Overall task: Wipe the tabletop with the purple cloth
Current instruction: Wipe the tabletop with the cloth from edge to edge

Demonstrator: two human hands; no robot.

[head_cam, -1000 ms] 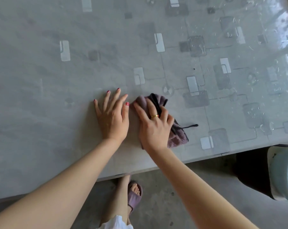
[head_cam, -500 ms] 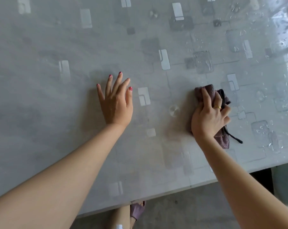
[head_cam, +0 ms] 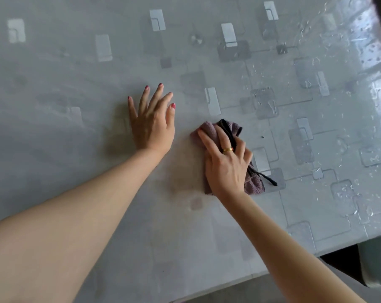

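near the table's front edge, right hand [head_cam: 225,165] presses the bunched purple cloth [head_cam: 254,184] on the tabletop [head_cam: 76,62], fingers curled over it to keep it wadded for scrubbing. left hand [head_cam: 152,125] lies flat, fingers spread, holding nothing, likely bracing. versus half a second ago, cloth has swept back left, now near the left hand; droplets remain at right.
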